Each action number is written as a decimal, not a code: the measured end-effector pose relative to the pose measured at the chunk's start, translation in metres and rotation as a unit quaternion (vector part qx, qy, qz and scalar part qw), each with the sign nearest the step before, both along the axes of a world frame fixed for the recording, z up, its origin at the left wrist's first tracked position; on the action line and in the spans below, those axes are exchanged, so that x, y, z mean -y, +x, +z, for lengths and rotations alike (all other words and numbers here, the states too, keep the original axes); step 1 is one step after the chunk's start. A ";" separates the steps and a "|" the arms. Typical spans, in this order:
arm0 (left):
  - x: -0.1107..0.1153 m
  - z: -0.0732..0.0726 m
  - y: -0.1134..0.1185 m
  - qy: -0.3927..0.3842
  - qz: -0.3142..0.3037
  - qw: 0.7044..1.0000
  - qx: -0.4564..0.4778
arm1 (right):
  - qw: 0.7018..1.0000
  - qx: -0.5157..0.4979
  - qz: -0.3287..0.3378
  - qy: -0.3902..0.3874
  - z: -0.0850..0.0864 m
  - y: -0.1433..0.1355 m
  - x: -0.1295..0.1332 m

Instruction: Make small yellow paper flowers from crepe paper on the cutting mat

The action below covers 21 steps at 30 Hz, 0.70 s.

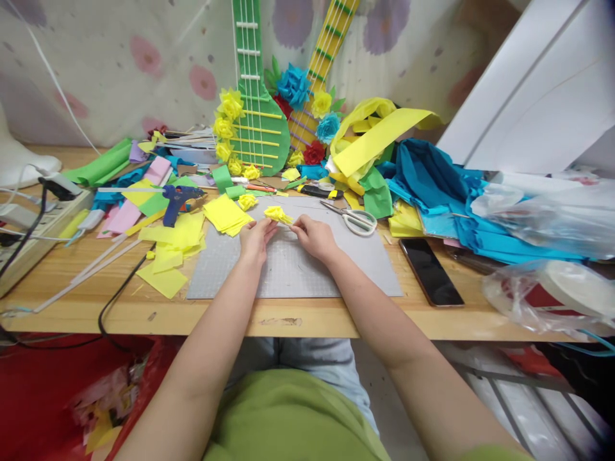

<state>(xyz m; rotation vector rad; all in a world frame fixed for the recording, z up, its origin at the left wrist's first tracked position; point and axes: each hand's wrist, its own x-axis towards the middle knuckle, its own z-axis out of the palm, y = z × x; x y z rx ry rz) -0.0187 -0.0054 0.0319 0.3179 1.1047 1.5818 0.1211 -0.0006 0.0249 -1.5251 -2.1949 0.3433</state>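
Over the grey cutting mat (pixel 293 275), my left hand (pixel 255 242) is closed round the base of a yellow paper flower (pixel 277 214). My right hand (pixel 314 237) pinches a thin stem-like piece just right of the flower. A second yellow flower (pixel 248 202) lies behind my left hand, beside a stack of yellow paper squares (pixel 225 214). White-handled scissors (pixel 359 223) rest on the mat's right part. Behind stands a green paper instrument (pixel 262 137) with yellow flowers down its left edge.
A blue glue gun (pixel 177 203) and loose yellow paper (pixel 166 276) are on the left, near a power strip (pixel 43 237). To the right are a black phone (pixel 431 272), blue paper (pixel 432 179) and a plastic-wrapped roll (pixel 576 288).
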 end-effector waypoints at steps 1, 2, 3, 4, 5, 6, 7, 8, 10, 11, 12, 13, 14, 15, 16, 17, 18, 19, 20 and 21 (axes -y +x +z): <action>0.000 0.000 0.000 0.002 0.000 1.000 -0.003 | 1.000 0.002 -0.001 0.000 0.000 0.000 0.000; 0.000 0.000 0.000 0.004 0.000 1.000 -0.006 | 1.000 0.005 -0.001 0.001 0.000 0.000 0.000; 0.000 -0.001 0.000 0.005 0.000 1.000 -0.009 | 1.000 0.008 -0.001 0.001 0.000 0.000 -0.001; -0.001 -0.001 0.000 0.006 0.001 1.000 -0.011 | 1.000 0.012 -0.001 0.000 0.000 0.000 -0.001; -0.001 -0.001 0.000 0.008 0.001 1.000 -0.013 | 1.000 0.016 -0.001 0.000 0.001 0.000 -0.001; -0.001 -0.002 0.000 0.009 0.002 1.000 -0.015 | 1.000 0.020 -0.001 -0.002 0.001 0.000 -0.001; -0.001 -0.002 0.000 0.010 0.003 1.000 -0.018 | 1.000 0.024 -0.001 -0.004 0.001 0.000 -0.001; -0.001 -0.002 0.000 0.009 0.004 1.000 -0.021 | 1.000 0.027 -0.001 -0.005 0.001 0.000 -0.001; -0.001 -0.002 0.000 0.007 0.011 0.999 -0.031 | 0.999 0.035 -0.002 -0.007 0.001 0.000 -0.001; 0.000 -0.002 0.000 0.005 0.015 0.999 -0.036 | 0.999 0.039 -0.002 -0.007 0.001 0.000 -0.002; 0.000 -0.002 0.000 0.004 0.020 0.999 -0.039 | 0.999 0.042 -0.002 -0.007 0.001 0.001 -0.002; 0.000 -0.002 0.000 0.002 0.024 0.999 -0.041 | 0.999 0.043 -0.001 -0.005 0.001 0.001 -0.002; 0.000 -0.003 -0.001 0.000 0.026 0.999 -0.041 | 0.999 0.043 0.002 -0.003 0.001 0.001 -0.002; 0.000 -0.003 -0.001 -0.003 0.026 0.999 -0.040 | 0.999 0.042 0.006 -0.001 0.001 0.001 -0.002; -0.001 -0.003 -0.001 -0.006 0.024 0.999 -0.040 | 0.999 0.039 0.011 0.000 0.001 0.001 -0.002; -0.001 -0.004 -0.001 -0.009 0.023 0.999 -0.040 | 0.999 0.036 0.018 0.001 0.001 0.002 -0.001; -0.001 -0.004 -0.002 -0.010 0.022 0.999 -0.041 | 0.999 0.034 0.025 0.000 0.001 0.002 -0.001; -0.002 -0.005 -0.002 -0.011 0.023 0.999 -0.043 | 0.999 0.033 0.031 -0.002 0.001 0.002 -0.001; -0.002 -0.005 -0.002 -0.010 0.024 0.999 -0.045 | 0.999 0.035 0.036 -0.004 0.001 0.002 -0.001; -0.002 -0.006 -0.002 -0.010 0.027 0.998 -0.047 | 0.998 0.037 0.040 -0.006 0.001 0.003 -0.001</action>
